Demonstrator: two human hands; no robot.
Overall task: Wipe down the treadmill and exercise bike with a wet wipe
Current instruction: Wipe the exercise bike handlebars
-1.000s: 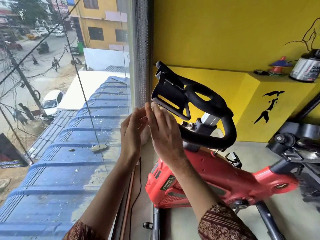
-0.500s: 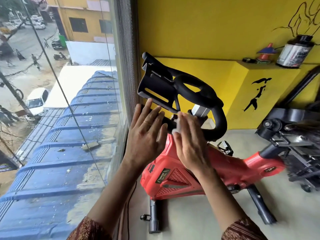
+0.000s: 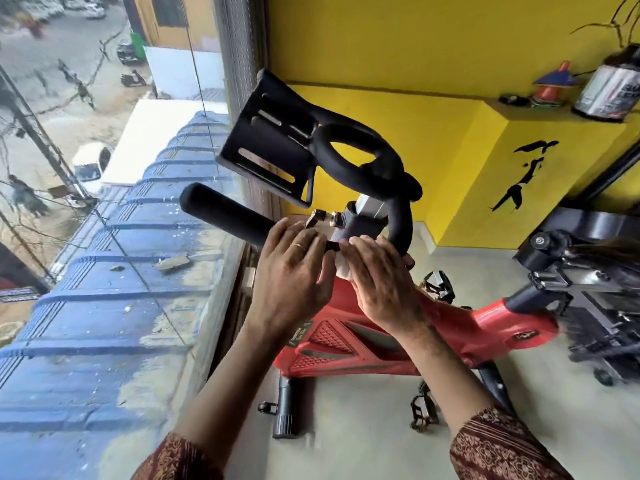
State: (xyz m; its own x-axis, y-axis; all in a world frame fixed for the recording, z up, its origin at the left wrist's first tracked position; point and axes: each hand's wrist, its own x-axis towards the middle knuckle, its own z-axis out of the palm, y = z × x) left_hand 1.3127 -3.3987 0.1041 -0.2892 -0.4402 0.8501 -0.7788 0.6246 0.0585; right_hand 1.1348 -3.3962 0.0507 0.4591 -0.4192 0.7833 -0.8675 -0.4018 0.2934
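Window glass (image 3: 104, 237) fills the left side, with a blue roof and street below it. Yellow wall (image 3: 415, 46) behind; its ledge (image 3: 554, 112) carries a canister (image 3: 606, 91). Red exercise bike (image 3: 363, 341) stands on the floor just beside the window. Its black handlebar (image 3: 225, 211) points toward the glass, with the device holder (image 3: 270, 143) tilted above it. Left hand (image 3: 291, 271) lies on the handlebar near the stem, fingers pressed together and curled over the grip. Right hand (image 3: 377, 278) is just beside it, fingers together and bent over the wet wipe (image 3: 343, 268), pressing it on the bar at the stem; only a white edge shows. Ring (image 3: 297, 245) on a left finger.
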